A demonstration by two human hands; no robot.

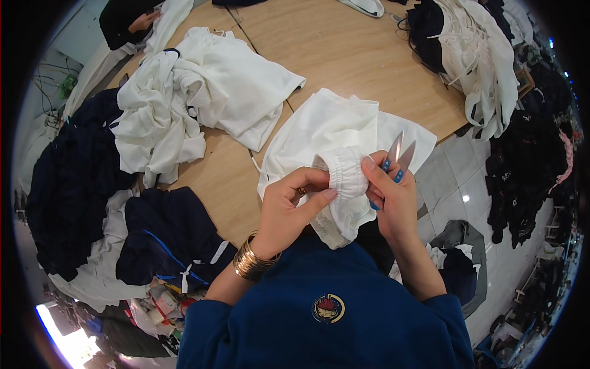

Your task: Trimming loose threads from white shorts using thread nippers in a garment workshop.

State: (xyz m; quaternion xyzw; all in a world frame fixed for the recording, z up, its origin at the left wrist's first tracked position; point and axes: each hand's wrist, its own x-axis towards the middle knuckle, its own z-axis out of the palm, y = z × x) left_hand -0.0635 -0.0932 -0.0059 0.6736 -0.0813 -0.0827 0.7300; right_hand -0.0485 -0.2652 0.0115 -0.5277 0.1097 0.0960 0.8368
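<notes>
White trousers or shorts point(332, 120) lie over the table edge in front of me, their gathered elastic waistband point(348, 175) lifted toward my body. My left hand point(297, 206) pinches one side of the waistband between thumb and fingers; gold bangles circle that wrist. On the other side, my right hand point(391, 190) grips the waistband's edge with thumb and fingertips. Thread snips point(399, 157) with blue handles are also tucked in my right hand, their two pointed blades apart and directed away from me. Part of the handles is hidden by my fingers.
A heap of white garments point(209, 92) covers the table's left side. Navy garments point(166, 240) are piled nearer on the left. White and dark clothes point(479, 55) hang at the far right edge above the tiled floor point(448, 178). Another person's hand point(143, 22) is at the far left.
</notes>
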